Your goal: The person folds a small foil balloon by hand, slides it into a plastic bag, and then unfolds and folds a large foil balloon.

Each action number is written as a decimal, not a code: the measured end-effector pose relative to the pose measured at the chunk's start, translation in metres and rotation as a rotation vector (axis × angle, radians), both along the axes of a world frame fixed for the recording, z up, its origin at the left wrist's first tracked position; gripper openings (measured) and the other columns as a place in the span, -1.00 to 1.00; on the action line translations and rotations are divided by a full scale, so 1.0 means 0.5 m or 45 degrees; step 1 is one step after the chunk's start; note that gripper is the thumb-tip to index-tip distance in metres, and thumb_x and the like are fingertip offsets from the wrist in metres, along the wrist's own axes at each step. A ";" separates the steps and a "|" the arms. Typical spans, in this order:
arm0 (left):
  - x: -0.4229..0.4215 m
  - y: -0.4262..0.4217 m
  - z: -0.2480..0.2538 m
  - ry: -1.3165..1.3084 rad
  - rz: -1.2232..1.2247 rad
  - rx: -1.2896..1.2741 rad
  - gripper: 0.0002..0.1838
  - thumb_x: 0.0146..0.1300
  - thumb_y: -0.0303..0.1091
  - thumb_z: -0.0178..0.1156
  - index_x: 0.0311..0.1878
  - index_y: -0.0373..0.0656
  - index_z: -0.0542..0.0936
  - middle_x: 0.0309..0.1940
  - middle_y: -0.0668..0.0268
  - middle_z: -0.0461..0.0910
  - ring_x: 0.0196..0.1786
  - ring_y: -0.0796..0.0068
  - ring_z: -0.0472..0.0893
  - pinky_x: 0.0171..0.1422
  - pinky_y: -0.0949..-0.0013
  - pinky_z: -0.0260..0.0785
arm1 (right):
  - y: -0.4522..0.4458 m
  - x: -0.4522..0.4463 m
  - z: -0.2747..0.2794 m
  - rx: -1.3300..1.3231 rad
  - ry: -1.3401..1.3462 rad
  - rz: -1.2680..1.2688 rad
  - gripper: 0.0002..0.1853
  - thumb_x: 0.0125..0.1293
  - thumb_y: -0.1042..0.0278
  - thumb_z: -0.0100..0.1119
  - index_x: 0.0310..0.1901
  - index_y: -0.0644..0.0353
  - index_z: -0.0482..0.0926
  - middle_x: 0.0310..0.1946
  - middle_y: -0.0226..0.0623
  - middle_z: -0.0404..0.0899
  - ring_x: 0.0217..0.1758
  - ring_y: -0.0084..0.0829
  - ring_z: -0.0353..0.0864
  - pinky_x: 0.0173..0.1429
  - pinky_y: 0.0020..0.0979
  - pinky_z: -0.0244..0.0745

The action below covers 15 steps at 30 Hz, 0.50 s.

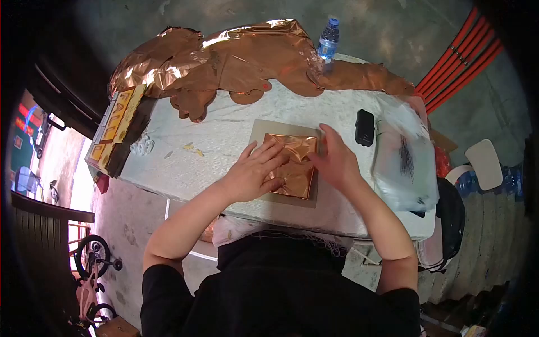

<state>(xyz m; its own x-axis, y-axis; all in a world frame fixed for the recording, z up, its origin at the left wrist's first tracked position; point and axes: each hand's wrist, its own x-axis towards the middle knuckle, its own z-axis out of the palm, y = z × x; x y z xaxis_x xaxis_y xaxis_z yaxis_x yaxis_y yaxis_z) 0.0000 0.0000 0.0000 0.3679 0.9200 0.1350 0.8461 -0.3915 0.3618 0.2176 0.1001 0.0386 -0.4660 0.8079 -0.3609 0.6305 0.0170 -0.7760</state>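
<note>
A square packet wrapped in shiny copper-coloured foil (pixel 297 178) lies on a flat grey board (pixel 260 129) near the table's front edge. My left hand (pixel 254 173) rests on the packet's left side, palm down with its fingers spread. At the packet's right edge is my right hand (pixel 337 160), its thumb at the foil and its other fingers raised apart. Parts of the packet are hidden under my left hand.
Large copper foil sheets (pixel 241 62) cover the table's far side, near a water bottle (pixel 328 42). A black case (pixel 364 127) and clear plastic bags (pixel 401 163) lie at the right. An ornate yellow box (pixel 117 126) stands at the left edge of the white-covered table (pixel 185 129).
</note>
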 end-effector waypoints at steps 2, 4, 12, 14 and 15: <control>0.003 -0.001 0.004 0.002 0.013 0.024 -0.43 0.27 -0.02 0.15 0.31 -0.03 0.39 0.43 0.14 0.18 0.53 0.22 0.03 0.55 0.00 -0.20 | -0.019 0.003 -0.012 0.840 -0.079 0.446 -0.22 0.11 0.04 0.35 0.29 0.22 0.27 0.37 -0.04 0.16 0.44 -0.06 0.15 0.44 0.05 0.06; -0.002 -0.005 0.001 0.015 0.016 0.014 -0.43 0.28 -0.02 0.14 0.30 -0.03 0.39 0.42 0.14 0.18 0.53 0.21 0.03 0.55 0.00 -0.21 | -0.053 -0.014 -0.042 0.983 -0.065 0.485 -0.22 0.10 0.03 0.36 0.27 0.26 0.28 0.38 -0.02 0.14 0.46 -0.02 0.11 0.46 0.02 0.03; 0.001 -0.001 0.016 0.057 0.004 -0.095 -0.39 0.30 -0.04 0.11 0.37 0.00 0.30 0.48 0.17 0.08 0.54 0.20 -0.01 0.56 -0.01 -0.23 | -0.043 -0.010 -0.093 0.999 -0.200 0.591 0.08 0.07 -0.27 0.28 0.37 0.47 0.07 0.44 0.19 -0.07 0.55 0.05 -0.13 0.54 -0.02 -0.16; 0.000 0.000 0.016 0.074 -0.003 -0.090 -0.38 0.30 -0.02 0.11 0.39 0.00 0.29 0.48 0.18 0.08 0.55 0.21 -0.03 0.56 -0.01 -0.24 | -0.042 -0.006 -0.092 1.001 -0.253 0.595 0.13 0.04 -0.33 0.26 0.38 0.48 0.05 0.45 0.19 -0.07 0.55 0.05 -0.15 0.54 -0.02 -0.18; 0.000 0.000 0.018 0.073 -0.005 -0.094 -0.38 0.30 -0.02 0.11 0.39 0.00 0.29 0.48 0.18 0.08 0.55 0.21 -0.03 0.56 -0.01 -0.24 | -0.041 -0.005 -0.092 1.007 -0.300 0.604 0.18 0.02 -0.39 0.25 0.38 0.49 0.03 0.45 0.19 -0.07 0.56 0.04 -0.17 0.55 -0.02 -0.20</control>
